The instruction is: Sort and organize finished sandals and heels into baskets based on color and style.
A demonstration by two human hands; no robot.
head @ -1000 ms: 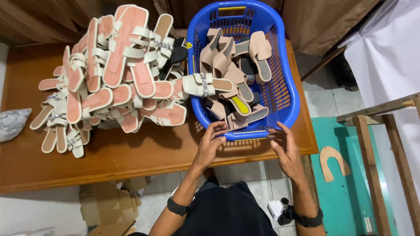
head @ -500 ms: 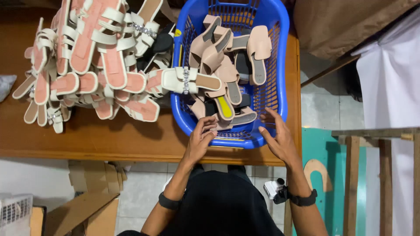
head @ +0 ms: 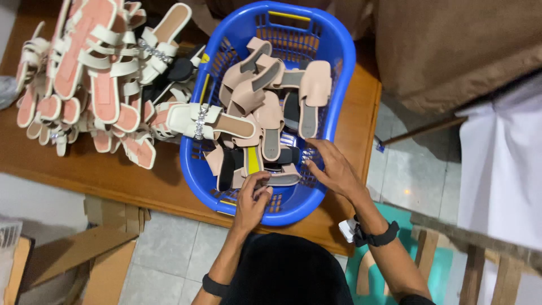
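A blue plastic basket (head: pixel 339 73) stands on a wooden table (head: pixel 101 175), filled with several beige sandals (head: pixel 265 107). My left hand (head: pixel 252 200) reaches into the basket's near end, fingers curled on a beige sandal (head: pixel 282 179) lying there. My right hand (head: pixel 333 166) is inside the basket at its right wall, fingers spread, holding nothing that I can see. One cream sandal with a jewelled strap (head: pixel 209 120) lies across the basket's left rim.
A large heap of pink and cream sandals (head: pixel 96 85) covers the table's left part. Cardboard pieces (head: pixel 68 254) lie on the tiled floor below. White cloth (head: pixel 502 164) and a wooden frame (head: pixel 485 254) are on the right.
Both hands have moved from the basket's near rim into the basket. The view has shifted so that the basket sits nearer the centre.
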